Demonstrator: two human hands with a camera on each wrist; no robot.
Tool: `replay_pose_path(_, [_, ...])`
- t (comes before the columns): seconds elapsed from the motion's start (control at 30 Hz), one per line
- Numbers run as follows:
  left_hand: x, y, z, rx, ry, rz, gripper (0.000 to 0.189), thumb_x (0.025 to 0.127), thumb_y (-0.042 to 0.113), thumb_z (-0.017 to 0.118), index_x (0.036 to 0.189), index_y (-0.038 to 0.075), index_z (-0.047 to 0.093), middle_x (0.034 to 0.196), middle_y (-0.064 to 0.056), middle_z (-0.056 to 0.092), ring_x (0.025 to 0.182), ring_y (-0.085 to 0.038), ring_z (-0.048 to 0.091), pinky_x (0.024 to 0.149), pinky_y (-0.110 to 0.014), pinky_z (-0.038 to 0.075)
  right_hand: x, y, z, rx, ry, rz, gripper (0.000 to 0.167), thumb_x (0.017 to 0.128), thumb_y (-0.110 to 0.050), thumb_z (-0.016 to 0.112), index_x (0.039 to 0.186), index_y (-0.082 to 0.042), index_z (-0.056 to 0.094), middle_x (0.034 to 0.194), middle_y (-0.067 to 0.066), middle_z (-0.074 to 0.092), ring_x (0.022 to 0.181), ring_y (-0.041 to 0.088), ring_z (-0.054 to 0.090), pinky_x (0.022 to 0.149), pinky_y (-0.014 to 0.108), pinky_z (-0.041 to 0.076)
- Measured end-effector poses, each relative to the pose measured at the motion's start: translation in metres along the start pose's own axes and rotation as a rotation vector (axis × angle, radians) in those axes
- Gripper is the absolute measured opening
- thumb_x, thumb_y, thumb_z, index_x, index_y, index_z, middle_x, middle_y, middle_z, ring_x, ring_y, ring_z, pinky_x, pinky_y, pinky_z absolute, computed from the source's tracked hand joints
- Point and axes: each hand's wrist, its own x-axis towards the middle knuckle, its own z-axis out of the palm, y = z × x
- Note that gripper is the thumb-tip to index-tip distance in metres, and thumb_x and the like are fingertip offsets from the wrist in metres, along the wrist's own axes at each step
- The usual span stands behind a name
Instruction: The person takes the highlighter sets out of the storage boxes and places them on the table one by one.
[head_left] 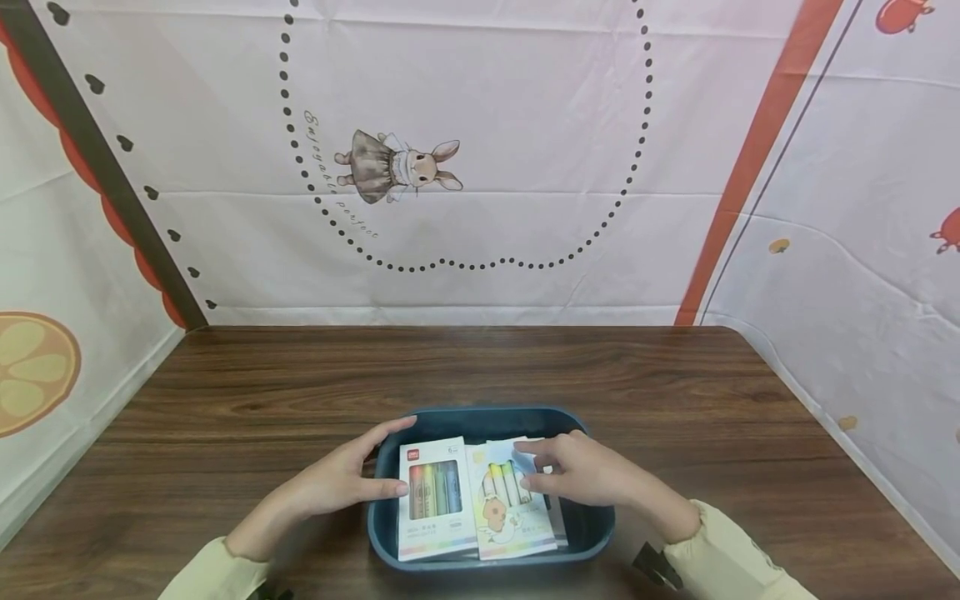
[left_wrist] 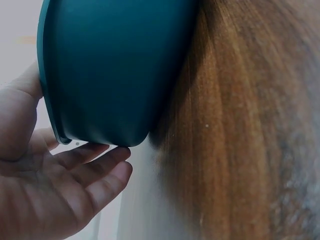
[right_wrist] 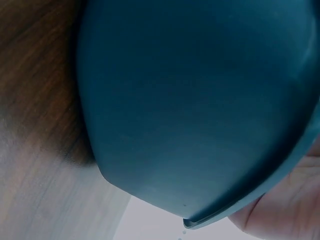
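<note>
- both hands at the blue bin [head_left: 510, 421], which sits on the wood table [head_left: 300, 400].
- left pack [head_left: 435, 533] and right pack [head_left: 498, 533], both white with colored pens showing through windows, lie in the bin side by side, faces up. right pack is a bit skewed.
- at least one lower pack [head_left: 560, 527] peeks out past the right pack's right edge; mostly hidden, can't tell what it is.
- left hand [head_left: 330, 485]: thumb and index apart, nothing clamped. index at the far-left rim, thumb over the left rim and next to the left pack's edge. contact with that pack: can't tell. left wrist view has the other fingers loosely extended along the bin's outside.
- right hand [head_left: 588, 471]: thumb and index tips apart over the right pack's upper right. looks like resting on its face, not a pinch; how hard it presses, can't tell. right wrist view only gets bin wall and a bit of palm.
- my read of the step: seating the packs in the bin.
- next move, i'd say: right fingers nudge the right pack straight, left side steadies the bin, then lift clear without dragging a pack.
</note>
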Motion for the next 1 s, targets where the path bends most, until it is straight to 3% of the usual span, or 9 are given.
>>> replay_pose_path(0.2, [0.000,0.001,-0.001,-0.007,-0.003,0.001,0.077,0.079,0.029,0.071,0.142,0.019,0.028,0.138,-0.024,0.034,0.121,-0.042,0.042,0.094,-0.054,0.038,-0.002,-0.003,0.002,0.038,0.041,0.022,0.052,0.086,-0.028,0.063,0.129,-0.001,0.050,0.111,0.016,0.063,0.094,0.025,0.063,0.069,0.031,0.053])
replay_pose_path(0.37, [0.000,0.001,-0.002,-0.006,-0.003,-0.004,0.078,0.078,0.029,0.072,0.142,0.020,0.028,0.138,-0.023,0.036,0.121,-0.040,0.042,0.095,-0.053,0.038,-0.005,-0.007,0.004,0.120,0.102,0.066,0.054,0.084,-0.025,0.065,0.130,-0.002,0.049,0.118,0.016,0.059,0.105,0.031,0.058,0.077,0.041,0.052])
replay_pose_path(0.67, [0.000,0.002,-0.002,0.009,0.014,-0.026,0.079,0.077,0.031,0.073,0.141,0.021,0.030,0.138,-0.022,0.036,0.121,-0.038,0.042,0.095,-0.055,0.036,-0.010,-0.010,0.005,0.262,0.164,0.109,0.059,0.081,-0.021,0.069,0.132,-0.003,0.045,0.119,0.020,0.057,0.100,0.034,0.059,0.071,0.040,0.054])
replay_pose_path(1.0, [0.000,0.002,-0.001,0.017,0.012,-0.014,0.078,0.077,0.031,0.073,0.141,0.020,0.030,0.138,-0.021,0.036,0.121,-0.037,0.041,0.096,-0.055,0.036,-0.012,-0.004,0.002,0.339,0.141,0.030,0.060,0.075,-0.009,0.073,0.129,0.001,0.048,0.123,0.025,0.053,0.078,0.015,0.065,0.074,0.032,0.054])
